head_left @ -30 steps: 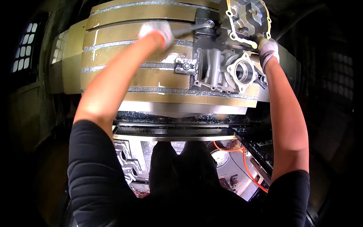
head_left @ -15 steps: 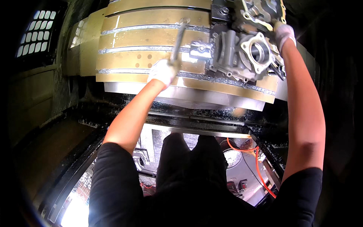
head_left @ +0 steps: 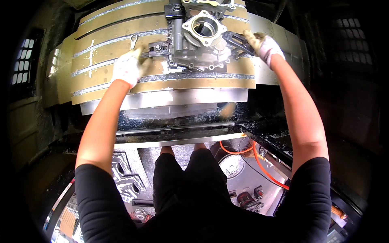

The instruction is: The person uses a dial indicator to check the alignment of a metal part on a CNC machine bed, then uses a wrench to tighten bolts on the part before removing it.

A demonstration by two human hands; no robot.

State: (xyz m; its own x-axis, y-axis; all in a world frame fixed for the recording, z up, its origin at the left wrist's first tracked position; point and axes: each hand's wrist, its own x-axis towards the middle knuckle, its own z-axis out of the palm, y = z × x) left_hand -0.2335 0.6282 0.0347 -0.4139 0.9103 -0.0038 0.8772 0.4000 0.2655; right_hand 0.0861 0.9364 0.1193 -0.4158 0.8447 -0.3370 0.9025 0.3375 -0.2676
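Note:
My left hand (head_left: 129,69), in a white glove, is on a wrench (head_left: 133,38) over the slotted table. Only the wrench's ring end shows beyond the fingers; the handle is hidden beneath the hand. The thumb points toward a small clamp (head_left: 157,49) with a nut, left of a grey metal casting (head_left: 194,54) with a round flanged bore. My right hand (head_left: 265,45), gloved too, is beside the outer end of a black clamp bar (head_left: 238,42) at the casting's right. Its fingers are apart, and I cannot tell whether they touch the bar.
The casting sits on a brown table (head_left: 101,71) with chip-filled slots. Behind it are a black clamp block (head_left: 175,11) and part of another casting (head_left: 208,3). A metal sill (head_left: 178,141) runs before my legs. An orange hose (head_left: 263,168) and more castings (head_left: 129,186) lie below.
The view has shifted right, so the table and casting appear farther left. My right hand has left the far casting for the black clamp bar. Less of the wrench shows beyond my left hand.

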